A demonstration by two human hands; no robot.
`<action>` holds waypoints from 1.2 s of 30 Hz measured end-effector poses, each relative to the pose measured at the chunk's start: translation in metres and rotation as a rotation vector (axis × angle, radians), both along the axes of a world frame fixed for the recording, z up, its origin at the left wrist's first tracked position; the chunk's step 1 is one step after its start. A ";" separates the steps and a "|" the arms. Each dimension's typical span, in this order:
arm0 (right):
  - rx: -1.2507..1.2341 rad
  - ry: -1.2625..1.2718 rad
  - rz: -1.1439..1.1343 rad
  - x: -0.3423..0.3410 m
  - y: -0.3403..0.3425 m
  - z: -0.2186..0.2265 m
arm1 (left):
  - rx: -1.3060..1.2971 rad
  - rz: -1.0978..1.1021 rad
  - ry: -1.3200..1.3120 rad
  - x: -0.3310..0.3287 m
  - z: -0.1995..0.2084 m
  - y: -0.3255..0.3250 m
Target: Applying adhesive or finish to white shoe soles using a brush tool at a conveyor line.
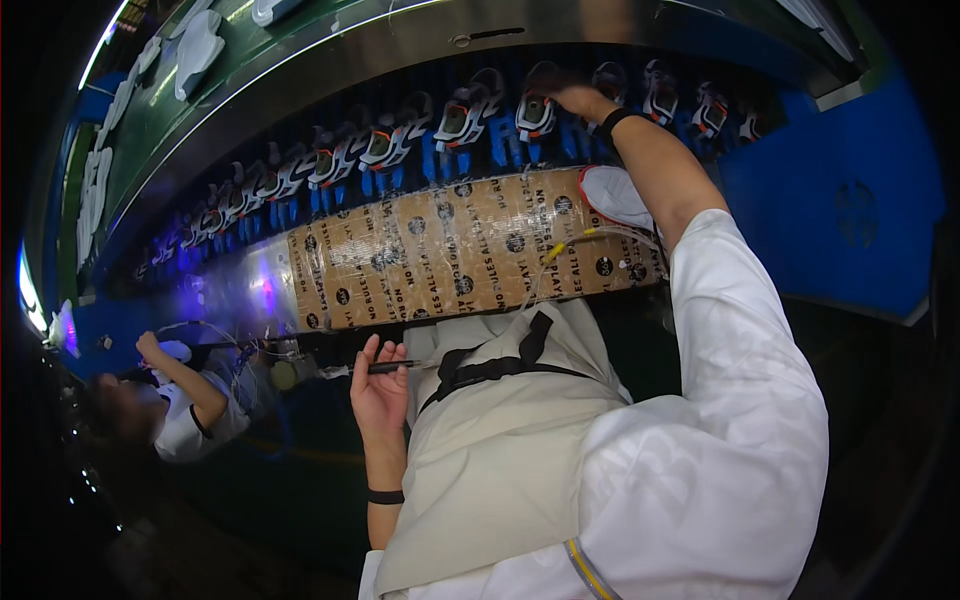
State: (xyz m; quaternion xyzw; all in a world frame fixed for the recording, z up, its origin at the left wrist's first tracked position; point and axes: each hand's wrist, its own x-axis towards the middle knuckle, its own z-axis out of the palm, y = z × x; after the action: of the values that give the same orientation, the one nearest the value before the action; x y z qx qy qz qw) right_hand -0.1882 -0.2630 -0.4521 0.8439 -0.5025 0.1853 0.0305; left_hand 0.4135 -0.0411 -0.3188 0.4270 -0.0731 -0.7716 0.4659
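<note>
My left hand (pixel 382 392) is raised in front of my apron, its fingers closed round a slim black-handled tool (pixel 390 367). The tool's pale tip points right, and its exact kind is unclear. My right hand (pixel 584 102) reaches far forward to a row of shoes, beside a white and grey shoe (pixel 537 115) with orange trim. Motion blur and dim light hide its fingers, so whether it grips the shoe cannot be told. Just below that forearm, a white, rounded piece with a red rim (pixel 614 195) lies on the cardboard-covered ledge (pixel 400 255).
Several similar shoes stand on blue supports (pixel 383 180) along the line. Thin clear tubing with yellow fittings (pixel 556 250) crosses the ledge. A metal rail (pixel 420 60) runs above the shoes, and a blue panel (pixel 850 200) stands right. Another person (pixel 205 410) works at the left.
</note>
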 end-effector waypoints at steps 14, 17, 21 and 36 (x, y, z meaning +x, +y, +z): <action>0.164 -0.427 -0.211 0.008 0.026 0.042 | 0.020 -0.008 0.010 0.007 -0.012 0.011; 0.167 -0.379 -0.353 0.025 0.032 0.034 | 0.032 -0.004 0.027 0.005 -0.017 0.008; 0.081 -0.183 -0.391 0.040 0.036 0.044 | 0.016 -0.025 0.034 0.000 -0.019 0.006; 0.339 -0.259 -0.338 0.017 0.002 0.051 | 0.017 0.061 0.145 0.000 -0.037 0.022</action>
State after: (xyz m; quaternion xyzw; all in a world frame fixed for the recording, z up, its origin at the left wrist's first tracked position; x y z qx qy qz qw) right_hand -0.1709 -0.2608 -0.4014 0.7105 -0.6597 0.1973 -0.1453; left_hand 0.4134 -0.0195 -0.3558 0.3758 -0.0196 -0.7865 0.4898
